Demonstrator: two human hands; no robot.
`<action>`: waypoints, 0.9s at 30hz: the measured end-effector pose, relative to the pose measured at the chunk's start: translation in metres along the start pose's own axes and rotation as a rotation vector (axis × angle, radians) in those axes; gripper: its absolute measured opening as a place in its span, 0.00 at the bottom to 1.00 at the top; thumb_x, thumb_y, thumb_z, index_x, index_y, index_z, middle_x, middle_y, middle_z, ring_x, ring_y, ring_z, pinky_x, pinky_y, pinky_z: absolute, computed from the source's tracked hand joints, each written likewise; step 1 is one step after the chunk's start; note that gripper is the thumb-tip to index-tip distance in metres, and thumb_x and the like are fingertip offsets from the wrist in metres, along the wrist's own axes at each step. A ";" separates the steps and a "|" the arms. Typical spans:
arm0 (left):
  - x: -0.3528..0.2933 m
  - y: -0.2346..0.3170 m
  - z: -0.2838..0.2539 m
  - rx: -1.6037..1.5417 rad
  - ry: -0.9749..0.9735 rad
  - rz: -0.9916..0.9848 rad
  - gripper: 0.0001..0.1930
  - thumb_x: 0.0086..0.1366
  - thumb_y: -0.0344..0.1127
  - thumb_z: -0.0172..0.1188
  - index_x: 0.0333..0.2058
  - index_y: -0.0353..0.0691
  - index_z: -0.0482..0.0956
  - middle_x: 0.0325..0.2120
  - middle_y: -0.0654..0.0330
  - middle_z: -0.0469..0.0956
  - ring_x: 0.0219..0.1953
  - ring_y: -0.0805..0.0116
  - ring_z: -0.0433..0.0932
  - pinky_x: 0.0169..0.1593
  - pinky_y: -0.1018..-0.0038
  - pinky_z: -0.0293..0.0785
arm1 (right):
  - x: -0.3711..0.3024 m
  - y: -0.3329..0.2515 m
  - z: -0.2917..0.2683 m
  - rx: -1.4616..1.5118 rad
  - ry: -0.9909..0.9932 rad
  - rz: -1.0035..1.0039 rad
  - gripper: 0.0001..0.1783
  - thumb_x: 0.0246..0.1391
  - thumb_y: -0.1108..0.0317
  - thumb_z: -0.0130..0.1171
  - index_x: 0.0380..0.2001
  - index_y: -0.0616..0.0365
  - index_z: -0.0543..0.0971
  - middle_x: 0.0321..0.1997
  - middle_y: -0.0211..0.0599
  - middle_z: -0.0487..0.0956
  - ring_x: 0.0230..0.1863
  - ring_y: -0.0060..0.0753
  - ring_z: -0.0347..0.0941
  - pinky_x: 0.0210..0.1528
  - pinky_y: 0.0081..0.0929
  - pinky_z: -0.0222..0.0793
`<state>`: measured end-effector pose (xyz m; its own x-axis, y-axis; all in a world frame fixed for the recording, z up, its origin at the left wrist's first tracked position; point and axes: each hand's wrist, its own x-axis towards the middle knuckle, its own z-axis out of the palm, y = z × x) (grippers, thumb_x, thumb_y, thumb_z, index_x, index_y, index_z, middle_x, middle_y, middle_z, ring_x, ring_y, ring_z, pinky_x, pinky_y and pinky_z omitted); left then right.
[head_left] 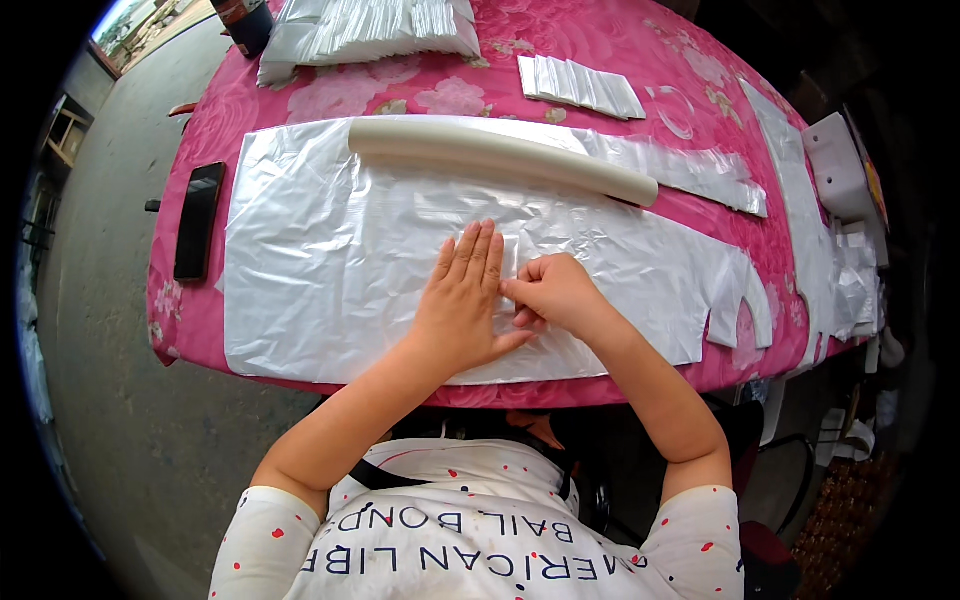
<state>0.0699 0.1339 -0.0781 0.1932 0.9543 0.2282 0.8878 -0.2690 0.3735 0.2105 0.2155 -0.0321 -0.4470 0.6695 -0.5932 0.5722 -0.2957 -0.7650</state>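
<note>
Clear, wrinkled plastic bags point(300, 250) lie flat in a layer on the table, with cut-out handles at the right end. My left hand point(455, 300) presses down on them, palm low and fingers stretched out. Close beside its fingertips, my right hand point(555, 295) is closed in a pinch on a narrow folded edge of a plastic bag. Its curled fingers hide most of what they grip. Beyond both hands, a long beige tube point(500, 158) rests across the bags.
A pink flowered tablecloth point(450, 97) covers the table. A black phone point(200, 222) lies at the left. Folded plastic packets point(580, 87) and a larger pile point(375, 30) sit at the far side, near a dark bottle point(243, 22). More plastic point(790, 190) hangs at the right edge.
</note>
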 end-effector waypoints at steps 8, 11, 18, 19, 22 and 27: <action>-0.002 -0.001 -0.003 -0.009 0.020 -0.014 0.54 0.49 0.60 0.57 0.61 0.25 0.41 0.63 0.41 0.43 0.67 0.49 0.40 0.66 0.57 0.34 | -0.025 0.002 -0.006 -0.556 0.187 -0.213 0.11 0.36 0.66 0.64 0.23 0.62 0.76 0.18 0.38 0.76 0.21 0.31 0.73 0.25 0.25 0.68; -0.009 -0.002 -0.015 -0.115 0.114 -0.038 0.49 0.53 0.55 0.57 0.61 0.28 0.43 0.63 0.41 0.45 0.66 0.48 0.42 0.65 0.58 0.37 | -0.031 0.002 -0.009 -0.721 0.277 -0.305 0.12 0.37 0.66 0.64 0.26 0.62 0.76 0.21 0.37 0.77 0.24 0.34 0.74 0.29 0.27 0.69; -0.103 -0.006 -0.058 -1.189 -0.186 -0.375 0.16 0.62 0.30 0.51 0.48 0.30 0.71 0.45 0.49 0.74 0.49 0.63 0.73 0.53 0.70 0.66 | 0.007 0.000 0.024 -0.841 0.385 -0.994 0.29 0.45 0.55 0.60 0.47 0.64 0.71 0.53 0.52 0.69 0.55 0.49 0.64 0.57 0.40 0.57; -0.118 -0.004 -0.058 -1.370 -0.256 -0.486 0.13 0.64 0.30 0.49 0.45 0.30 0.74 0.42 0.53 0.77 0.45 0.67 0.75 0.50 0.72 0.68 | 0.015 0.004 0.031 -0.830 0.374 -0.975 0.32 0.46 0.53 0.59 0.50 0.64 0.68 0.57 0.53 0.64 0.59 0.50 0.59 0.60 0.42 0.52; -0.156 -0.004 -0.058 -1.398 -0.443 -0.874 0.14 0.64 0.31 0.51 0.44 0.28 0.75 0.39 0.48 0.77 0.43 0.64 0.77 0.48 0.73 0.73 | 0.025 0.008 0.065 -0.803 0.307 -0.936 0.40 0.50 0.48 0.54 0.58 0.64 0.59 0.65 0.56 0.52 0.67 0.52 0.45 0.67 0.44 0.38; -0.185 -0.001 -0.048 -1.588 -0.039 -1.227 0.14 0.64 0.31 0.49 0.42 0.25 0.73 0.38 0.48 0.77 0.38 0.62 0.78 0.44 0.72 0.75 | -0.013 0.019 0.146 -0.643 0.063 -0.934 0.40 0.56 0.45 0.45 0.63 0.63 0.52 0.69 0.50 0.45 0.70 0.46 0.36 0.68 0.44 0.31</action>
<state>0.0132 -0.0489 -0.0780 -0.0873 0.6816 -0.7265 -0.5563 0.5717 0.6031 0.1271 0.1017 -0.0751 -0.8591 0.4831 0.1692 0.2884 0.7299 -0.6197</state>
